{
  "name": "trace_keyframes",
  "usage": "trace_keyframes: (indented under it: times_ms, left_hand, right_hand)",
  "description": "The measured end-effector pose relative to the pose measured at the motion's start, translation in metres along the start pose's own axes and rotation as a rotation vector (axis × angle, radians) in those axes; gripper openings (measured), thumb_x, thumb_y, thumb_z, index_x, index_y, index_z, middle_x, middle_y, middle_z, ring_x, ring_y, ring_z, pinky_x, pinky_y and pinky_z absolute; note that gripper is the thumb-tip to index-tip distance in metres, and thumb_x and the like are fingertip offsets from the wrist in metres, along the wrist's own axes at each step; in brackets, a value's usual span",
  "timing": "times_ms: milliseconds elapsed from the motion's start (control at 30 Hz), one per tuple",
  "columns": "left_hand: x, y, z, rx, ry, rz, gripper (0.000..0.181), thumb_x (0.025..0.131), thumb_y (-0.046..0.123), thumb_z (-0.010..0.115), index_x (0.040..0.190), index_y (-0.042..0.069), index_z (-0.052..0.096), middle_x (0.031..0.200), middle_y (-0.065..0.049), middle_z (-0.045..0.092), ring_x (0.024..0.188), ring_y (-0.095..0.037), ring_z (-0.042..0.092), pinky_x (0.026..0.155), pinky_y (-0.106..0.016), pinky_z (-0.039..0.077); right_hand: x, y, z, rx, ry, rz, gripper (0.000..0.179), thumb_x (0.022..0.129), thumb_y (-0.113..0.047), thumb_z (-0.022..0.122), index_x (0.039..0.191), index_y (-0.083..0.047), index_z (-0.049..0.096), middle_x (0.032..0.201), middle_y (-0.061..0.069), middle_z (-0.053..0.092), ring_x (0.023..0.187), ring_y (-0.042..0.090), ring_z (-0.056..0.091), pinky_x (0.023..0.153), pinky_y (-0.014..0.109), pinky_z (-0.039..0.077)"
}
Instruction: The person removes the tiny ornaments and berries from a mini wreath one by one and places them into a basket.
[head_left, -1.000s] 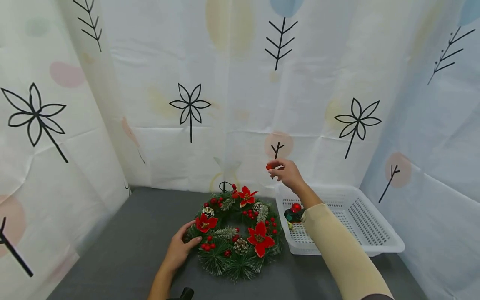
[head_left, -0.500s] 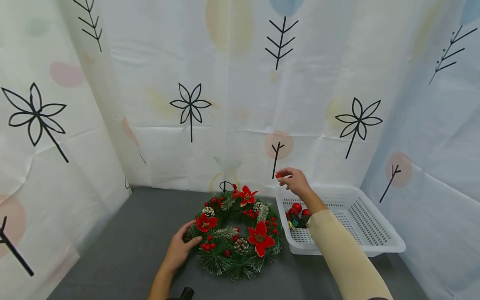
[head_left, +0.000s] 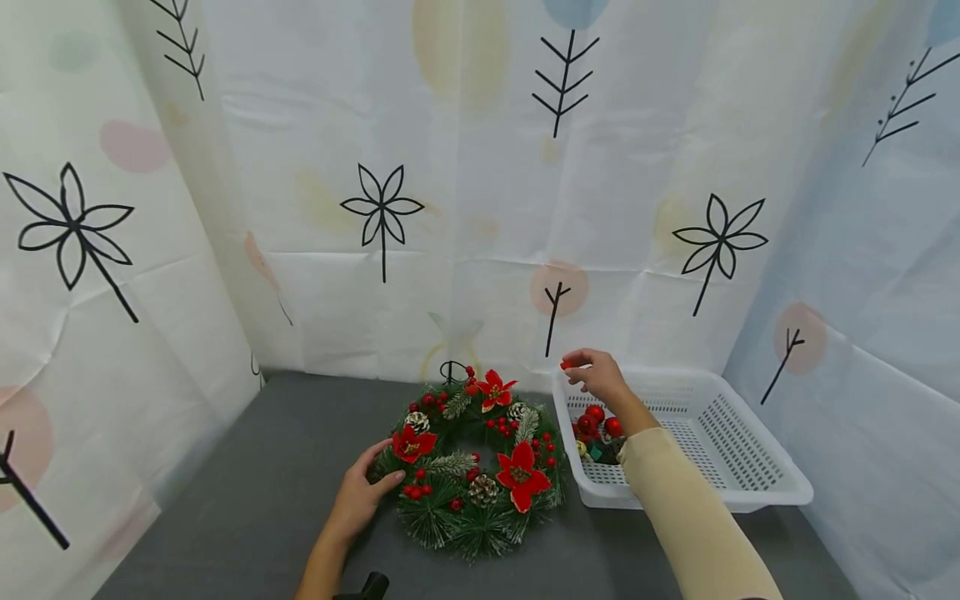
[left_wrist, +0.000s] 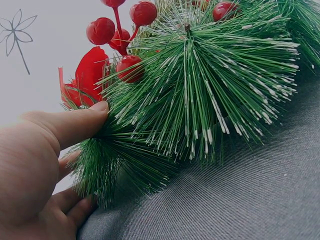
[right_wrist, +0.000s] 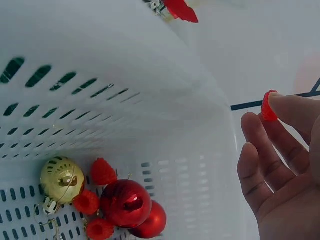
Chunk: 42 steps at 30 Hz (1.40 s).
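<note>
My left hand (head_left: 357, 500) grips the left edge of a Christmas wreath (head_left: 480, 529) lying on the table. In the left wrist view the thumb (left_wrist: 82, 122) presses on the green needles near red berries (left_wrist: 129, 68), and the fingers reach underneath. My right hand (head_left: 602, 383) is raised over the back left part of a white basket (head_left: 776, 479). Between thumb and fingertips it pinches a small red raspberry (right_wrist: 269, 106), clearest in the right wrist view; its other fingers are loosely bent. The wreath carries red poinsettias (head_left: 520, 475), pine cones (head_left: 482, 492) and berry sprigs.
Inside the basket lie red baubles (right_wrist: 126, 204), a gold bauble (right_wrist: 62, 180) and several more raspberries (right_wrist: 103, 172). The basket stands close to the wreath's right side. Printed white cloth (head_left: 450, 167) walls in the grey table (head_left: 247, 492) behind and at both sides.
My right hand has moved right and down with the raspberry, from near the cloth to over the basket's back left part. The left hand and wreath stay put.
</note>
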<state>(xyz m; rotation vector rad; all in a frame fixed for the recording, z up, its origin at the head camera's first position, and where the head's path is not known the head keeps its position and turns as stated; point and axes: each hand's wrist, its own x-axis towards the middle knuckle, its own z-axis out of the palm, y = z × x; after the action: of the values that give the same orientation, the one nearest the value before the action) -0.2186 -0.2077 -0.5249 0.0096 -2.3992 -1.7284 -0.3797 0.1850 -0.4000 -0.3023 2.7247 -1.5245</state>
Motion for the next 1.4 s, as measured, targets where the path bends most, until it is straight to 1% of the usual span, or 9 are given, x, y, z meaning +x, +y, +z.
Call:
trace_keyframes:
  times_ms: [133, 333, 600, 700, 833, 1000, 1100, 1233, 1400]
  left_hand:
    - [0.0, 0.0, 0.0, -0.006, -0.009, -0.006, 0.063, 0.088, 0.024, 0.074, 0.143, 0.009, 0.047, 0.15, -0.024, 0.036, 0.136, -0.046, 0.031, 0.103, -0.062, 0.029]
    - [0.0, -0.001, 0.0, -0.02, -0.014, -0.013, 0.063, 0.088, 0.024, 0.074, 0.144, 0.01, 0.047, 0.15, -0.024, 0.035, 0.136, -0.046, 0.031, 0.103, -0.062, 0.029]
    - [0.0, 0.0, 0.0, -0.013, -0.016, -0.016, 0.064, 0.088, 0.025, 0.074, 0.144, 0.01, 0.047, 0.15, -0.024, 0.035, 0.136, -0.046, 0.031, 0.103, -0.062, 0.03]
    - [0.0, 0.0, 0.0, -0.017, -0.017, -0.021, 0.064, 0.088, 0.025, 0.074, 0.144, 0.01, 0.047, 0.15, -0.024, 0.035, 0.136, -0.046, 0.03, 0.103, -0.062, 0.029]
    - [0.0, 0.0, -0.001, -0.016, -0.019, -0.025, 0.064, 0.088, 0.026, 0.074, 0.143, 0.01, 0.047, 0.15, -0.023, 0.035, 0.136, -0.046, 0.031, 0.103, -0.062, 0.029]
    - [0.0, -0.001, -0.001, -0.015, -0.022, -0.02, 0.063, 0.088, 0.026, 0.074, 0.144, 0.011, 0.047, 0.151, -0.023, 0.034, 0.137, -0.046, 0.03, 0.103, -0.063, 0.028]
    - [0.0, 0.0, 0.0, -0.019, -0.02, -0.019, 0.063, 0.089, 0.025, 0.073, 0.144, 0.01, 0.047, 0.151, -0.023, 0.034, 0.137, -0.046, 0.029, 0.103, -0.062, 0.028]
    - [0.001, 0.0, 0.0, -0.019, -0.009, -0.013, 0.063, 0.088, 0.024, 0.074, 0.143, 0.01, 0.048, 0.149, -0.023, 0.036, 0.136, -0.045, 0.031, 0.103, -0.061, 0.029]
    - [0.001, 0.0, 0.001, -0.01, 0.001, -0.006, 0.062, 0.088, 0.023, 0.075, 0.142, 0.009, 0.048, 0.148, -0.024, 0.038, 0.134, -0.046, 0.033, 0.103, -0.062, 0.03]
  right_hand:
    - [-0.001, 0.005, 0.0, -0.014, 0.008, 0.029, 0.03, 0.098, -0.008, 0.058, 0.126, 0.003, 0.059, 0.12, 0.021, 0.06, 0.099, 0.037, 0.062, 0.083, 0.049, 0.05]
    - [-0.002, 0.011, -0.002, -0.042, -0.008, 0.079, 0.027, 0.097, -0.006, 0.059, 0.123, 0.004, 0.06, 0.114, 0.022, 0.061, 0.098, 0.039, 0.063, 0.081, 0.051, 0.051]
    - [-0.002, 0.024, -0.007, -0.124, -0.105, 0.133, 0.023, 0.096, -0.004, 0.059, 0.117, 0.004, 0.062, 0.107, 0.022, 0.065, 0.092, 0.038, 0.063, 0.076, 0.045, 0.053]
    - [-0.004, 0.028, -0.01, -0.171, -0.155, 0.12, 0.021, 0.093, -0.002, 0.06, 0.113, 0.004, 0.064, 0.102, 0.018, 0.065, 0.086, 0.033, 0.063, 0.073, 0.042, 0.053]
    - [-0.006, 0.032, -0.014, -0.212, -0.225, 0.056, 0.016, 0.09, 0.0, 0.062, 0.105, 0.004, 0.066, 0.094, 0.015, 0.065, 0.079, 0.027, 0.062, 0.066, 0.038, 0.053]
    - [-0.005, 0.04, -0.021, -0.226, -0.307, 0.021, 0.015, 0.089, -0.003, 0.064, 0.102, 0.002, 0.069, 0.091, 0.013, 0.066, 0.077, 0.024, 0.063, 0.066, 0.037, 0.054]
    - [-0.007, 0.04, -0.025, -0.233, -0.358, 0.04, 0.016, 0.089, -0.004, 0.064, 0.104, 0.003, 0.068, 0.088, 0.012, 0.066, 0.075, 0.024, 0.062, 0.065, 0.038, 0.053]
    - [-0.013, 0.04, -0.028, -0.245, -0.371, 0.13, 0.018, 0.09, -0.001, 0.062, 0.107, 0.003, 0.068, 0.09, 0.01, 0.067, 0.078, 0.024, 0.064, 0.067, 0.039, 0.052]
    - [-0.02, 0.04, -0.034, -0.275, -0.401, 0.145, 0.021, 0.089, 0.001, 0.063, 0.11, 0.006, 0.066, 0.094, 0.012, 0.068, 0.084, 0.026, 0.065, 0.074, 0.045, 0.053]
